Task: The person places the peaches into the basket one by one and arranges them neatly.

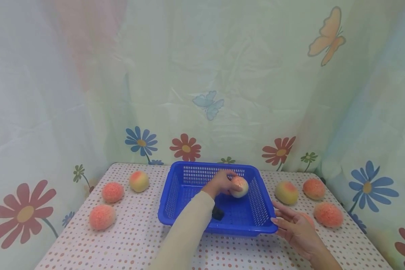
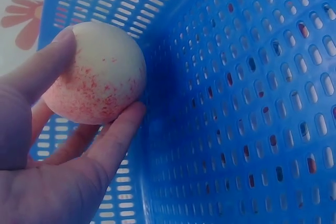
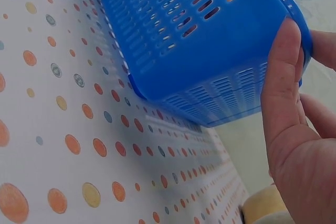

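Observation:
My left hand (image 1: 224, 182) reaches into a blue plastic basket (image 1: 219, 229) and holds a peach (image 1: 240, 187) near the basket's right side. In the left wrist view the thumb lies on one side of that peach (image 2: 100, 72), fingers under the other; its skin is pale with red speckles. At the front right corner my right hand (image 1: 295, 228) grips the basket's rim. The right wrist view shows fingers (image 3: 283, 77) on both sides of the rim, with the basket's slotted wall (image 3: 210, 40) beside them.
Left of the basket lie peaches (image 1: 113, 192), (image 1: 102, 217) and a yellower one (image 1: 139, 181). Several more sit on the right, among them a yellow-green peach (image 1: 286, 192) and a pink one (image 1: 329, 214); another is partly behind my right hand. A dotted cloth (image 1: 131, 243) covers the table.

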The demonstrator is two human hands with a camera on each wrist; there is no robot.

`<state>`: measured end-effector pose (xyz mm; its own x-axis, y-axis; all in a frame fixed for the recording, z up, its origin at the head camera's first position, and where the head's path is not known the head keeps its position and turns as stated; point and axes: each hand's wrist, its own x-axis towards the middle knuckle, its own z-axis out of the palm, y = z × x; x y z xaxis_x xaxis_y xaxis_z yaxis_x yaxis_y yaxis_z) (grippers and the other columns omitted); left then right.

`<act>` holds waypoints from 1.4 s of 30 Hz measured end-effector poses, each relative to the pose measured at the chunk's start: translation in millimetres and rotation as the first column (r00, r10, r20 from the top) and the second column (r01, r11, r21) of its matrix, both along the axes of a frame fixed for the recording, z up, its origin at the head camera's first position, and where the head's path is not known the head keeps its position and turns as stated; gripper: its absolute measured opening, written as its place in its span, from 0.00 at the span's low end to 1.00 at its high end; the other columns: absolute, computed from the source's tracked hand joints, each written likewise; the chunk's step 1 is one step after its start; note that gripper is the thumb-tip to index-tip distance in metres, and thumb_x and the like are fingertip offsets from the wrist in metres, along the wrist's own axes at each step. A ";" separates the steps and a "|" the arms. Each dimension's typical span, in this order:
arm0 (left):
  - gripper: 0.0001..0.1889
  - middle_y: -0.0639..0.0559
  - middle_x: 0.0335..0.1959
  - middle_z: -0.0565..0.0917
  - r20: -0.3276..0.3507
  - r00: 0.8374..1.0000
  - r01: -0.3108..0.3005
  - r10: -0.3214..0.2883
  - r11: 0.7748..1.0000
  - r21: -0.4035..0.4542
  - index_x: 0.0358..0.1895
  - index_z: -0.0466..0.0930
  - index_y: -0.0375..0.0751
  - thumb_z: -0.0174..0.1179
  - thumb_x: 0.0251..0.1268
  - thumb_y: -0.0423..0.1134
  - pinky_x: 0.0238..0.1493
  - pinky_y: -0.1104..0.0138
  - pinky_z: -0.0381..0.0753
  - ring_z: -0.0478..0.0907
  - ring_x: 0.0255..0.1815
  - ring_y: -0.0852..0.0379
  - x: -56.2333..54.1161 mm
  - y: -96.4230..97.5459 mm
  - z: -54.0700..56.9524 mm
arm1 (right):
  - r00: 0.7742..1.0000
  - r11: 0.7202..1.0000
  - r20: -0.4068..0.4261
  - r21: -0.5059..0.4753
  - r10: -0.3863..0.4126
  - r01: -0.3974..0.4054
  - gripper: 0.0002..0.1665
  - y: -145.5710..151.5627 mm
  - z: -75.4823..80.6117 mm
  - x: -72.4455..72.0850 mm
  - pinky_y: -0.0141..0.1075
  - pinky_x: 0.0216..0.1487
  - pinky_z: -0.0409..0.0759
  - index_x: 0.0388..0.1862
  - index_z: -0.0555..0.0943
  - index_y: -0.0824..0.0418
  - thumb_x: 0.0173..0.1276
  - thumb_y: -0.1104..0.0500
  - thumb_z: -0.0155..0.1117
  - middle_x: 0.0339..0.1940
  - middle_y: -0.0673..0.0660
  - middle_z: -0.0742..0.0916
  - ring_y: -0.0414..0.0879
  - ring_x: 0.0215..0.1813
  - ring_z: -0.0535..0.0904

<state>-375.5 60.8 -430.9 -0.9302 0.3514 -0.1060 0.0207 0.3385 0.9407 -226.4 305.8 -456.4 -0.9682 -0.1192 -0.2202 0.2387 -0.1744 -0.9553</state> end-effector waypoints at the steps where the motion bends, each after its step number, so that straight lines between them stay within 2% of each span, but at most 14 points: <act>1: 0.29 0.43 0.50 0.83 0.005 1.000 -0.007 0.007 1.000 -0.006 0.62 0.80 0.39 0.74 0.54 0.28 0.47 0.51 0.91 0.81 0.41 0.53 0.5 1.2 0.6 | 1.000 1.000 -0.002 0.000 0.001 -0.001 0.26 0.0 -0.1 0.0 0.41 0.57 0.88 0.64 0.79 0.35 0.76 0.62 0.63 0.51 0.49 0.88 0.45 0.52 0.88; 9: 0.21 0.45 0.43 0.83 0.047 0.998 -0.044 0.045 0.999 -0.027 0.52 0.84 0.41 0.75 0.54 0.27 0.33 0.57 0.91 0.85 0.36 0.49 -5.7 7.6 -0.9 | 0.997 0.997 -0.042 -0.044 0.065 -0.067 0.25 3.3 -1.5 0.6 0.40 0.57 0.88 0.58 0.80 0.32 0.77 0.64 0.60 0.52 0.49 0.89 0.45 0.52 0.88; 13: 0.24 0.44 0.44 0.83 0.062 0.997 -0.040 0.042 0.999 -0.032 0.55 0.83 0.42 0.75 0.53 0.26 0.37 0.55 0.91 0.84 0.39 0.49 -5.5 8.8 -2.4 | 0.998 0.997 -0.032 -0.042 0.059 -0.060 0.25 3.3 -1.6 -0.2 0.41 0.58 0.88 0.58 0.81 0.32 0.77 0.64 0.61 0.51 0.50 0.88 0.45 0.53 0.88; 15: 0.26 0.43 0.45 0.83 0.068 0.997 -0.033 0.036 0.999 -0.035 0.57 0.81 0.40 0.74 0.53 0.25 0.42 0.51 0.91 0.84 0.42 0.48 -1.5 8.5 -0.1 | 0.998 0.998 -0.022 -0.036 0.051 -0.051 0.25 3.1 -1.7 -0.4 0.41 0.58 0.88 0.59 0.80 0.33 0.77 0.63 0.61 0.51 0.50 0.88 0.45 0.52 0.88; 23: 0.26 0.43 0.47 0.82 0.033 0.998 -0.052 0.053 0.998 -0.041 0.60 0.80 0.38 0.72 0.56 0.24 0.50 0.48 0.90 0.83 0.45 0.48 8.3 9.2 4.4 | 1.000 0.999 -0.001 -0.024 0.023 -0.024 0.24 2.0 -0.2 0.0 0.41 0.58 0.88 0.61 0.80 0.34 0.76 0.62 0.62 0.51 0.50 0.87 0.46 0.53 0.88; 29: 0.25 0.43 0.50 0.82 0.011 0.998 -0.055 0.056 0.997 -0.054 0.59 0.81 0.39 0.72 0.57 0.25 0.50 0.50 0.90 0.82 0.46 0.49 5.1 9.7 1.8 | 1.000 1.000 -0.002 -0.018 0.017 -0.017 0.25 0.8 1.5 0.6 0.41 0.58 0.88 0.62 0.80 0.34 0.76 0.62 0.62 0.51 0.50 0.87 0.45 0.53 0.88; 37: 0.24 0.43 0.47 0.82 0.027 0.996 -0.082 0.084 0.995 -0.055 0.58 0.82 0.41 0.73 0.57 0.25 0.47 0.51 0.91 0.83 0.46 0.48 3.6 11.5 -1.1 | 1.000 1.000 0.016 0.015 -0.019 0.019 0.32 -1.8 1.8 0.8 0.41 0.58 0.88 0.75 0.72 0.41 0.75 0.61 0.64 0.52 0.50 0.87 0.46 0.53 0.87; 42: 0.24 0.44 0.45 0.82 0.057 0.993 -0.099 0.101 0.994 -0.035 0.57 0.82 0.41 0.73 0.56 0.25 0.46 0.50 0.91 0.83 0.46 0.48 1.9 12.7 -3.3 | 0.999 0.999 0.020 0.016 -0.028 0.027 0.29 -1.4 1.1 0.4 0.40 0.57 0.88 0.69 0.76 0.37 0.75 0.62 0.64 0.51 0.49 0.87 0.45 0.52 0.87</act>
<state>-373.6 73.6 -434.1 -0.9523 0.2524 -0.1712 -0.0697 0.3663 0.9279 -226.0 304.4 -455.3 -0.9664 -0.0888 -0.2412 0.2531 -0.1661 -0.9531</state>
